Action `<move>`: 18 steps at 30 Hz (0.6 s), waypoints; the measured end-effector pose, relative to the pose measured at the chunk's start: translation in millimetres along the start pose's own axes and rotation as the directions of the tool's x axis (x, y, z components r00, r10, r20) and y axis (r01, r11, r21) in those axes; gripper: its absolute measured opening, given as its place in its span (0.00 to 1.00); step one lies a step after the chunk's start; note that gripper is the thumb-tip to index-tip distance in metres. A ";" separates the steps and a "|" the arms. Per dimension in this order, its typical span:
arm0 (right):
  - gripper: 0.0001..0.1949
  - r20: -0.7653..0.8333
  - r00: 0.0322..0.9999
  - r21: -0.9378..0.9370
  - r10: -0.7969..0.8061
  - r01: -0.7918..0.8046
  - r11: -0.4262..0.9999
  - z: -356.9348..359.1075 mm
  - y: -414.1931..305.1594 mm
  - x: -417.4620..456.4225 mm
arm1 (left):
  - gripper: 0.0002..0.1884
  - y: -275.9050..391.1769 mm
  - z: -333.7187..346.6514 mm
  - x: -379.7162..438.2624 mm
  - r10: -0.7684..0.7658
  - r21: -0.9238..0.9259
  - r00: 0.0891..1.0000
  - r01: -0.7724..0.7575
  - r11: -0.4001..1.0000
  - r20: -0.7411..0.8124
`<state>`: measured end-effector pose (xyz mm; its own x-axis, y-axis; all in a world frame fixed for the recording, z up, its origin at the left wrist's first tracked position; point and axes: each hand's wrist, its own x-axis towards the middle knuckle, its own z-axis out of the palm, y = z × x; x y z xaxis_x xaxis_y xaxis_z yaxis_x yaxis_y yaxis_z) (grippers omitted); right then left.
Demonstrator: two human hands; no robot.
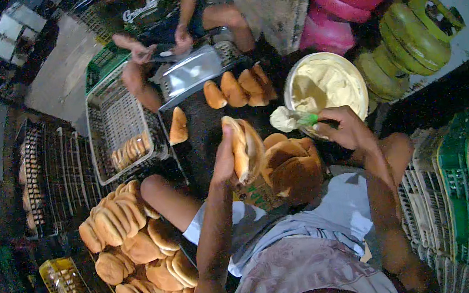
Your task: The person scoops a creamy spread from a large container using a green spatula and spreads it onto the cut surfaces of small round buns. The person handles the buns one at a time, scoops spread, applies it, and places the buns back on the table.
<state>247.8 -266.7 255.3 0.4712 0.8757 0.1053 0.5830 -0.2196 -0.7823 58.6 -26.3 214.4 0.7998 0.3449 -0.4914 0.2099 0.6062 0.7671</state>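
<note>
My left hand (223, 159) holds a split bread bun (245, 149) upright, its cut side turned to the right. In my right hand (344, 127) is a spreader with a green handle (307, 119), its head covered by a lump of pale cream (283, 120). The spreader is beside the near left rim of a white tub (363, 80) of cream. Several uncut-looking buns (295, 169) lie between my legs, just right of the held bun. On the dark table (205, 151) ahead stand several folded buns (233, 89), with one more (178, 126) at the left.
Across the table a person's hands (181, 40) are above a metal box (190, 73). A plastic crate (95, 136) with packed buns stands at the left, a tray of buns (140, 249) lower left. Gas cylinders (414, 35) stand at the upper right; stacked crates (458, 194) are on the right.
</note>
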 end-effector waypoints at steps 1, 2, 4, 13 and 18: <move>0.10 0.054 0.997 -0.086 -0.047 0.052 0.995 8.3 -6.6 11.9 | 0.41 -0.5 3.9 -4.6 -0.006 -0.307 0.999 0.021 0.952 0.050; 0.10 0.002 0.988 -0.100 -0.155 0.154 0.983 28.2 -3.5 22.3 | 0.47 -5.8 -9.3 1.0 0.037 -0.375 0.987 0.025 0.927 0.158; 0.12 0.008 0.959 -0.232 -0.284 0.278 0.932 63.8 4.1 39.5 | 0.44 -10.5 -12.6 -3.7 0.071 -0.497 0.980 0.032 0.867 0.186; 0.21 0.235 0.866 -0.528 -0.441 0.495 0.690 91.0 -6.3 26.5 | 0.31 -59.7 -86.5 38.3 0.109 -0.587 0.988 -0.151 0.795 -0.108; 0.21 -0.061 0.984 -0.513 -0.165 0.111 0.851 39.6 11.8 9.6 | 0.18 -39.2 -83.3 44.3 0.093 -0.662 0.991 -0.136 0.738 -0.100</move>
<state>233.1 -243.9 222.7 0.4081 0.8720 0.2704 0.8881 -0.3106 -0.3388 38.9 24.9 128.2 0.7557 0.4695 -0.4566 -0.3259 0.8743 0.3596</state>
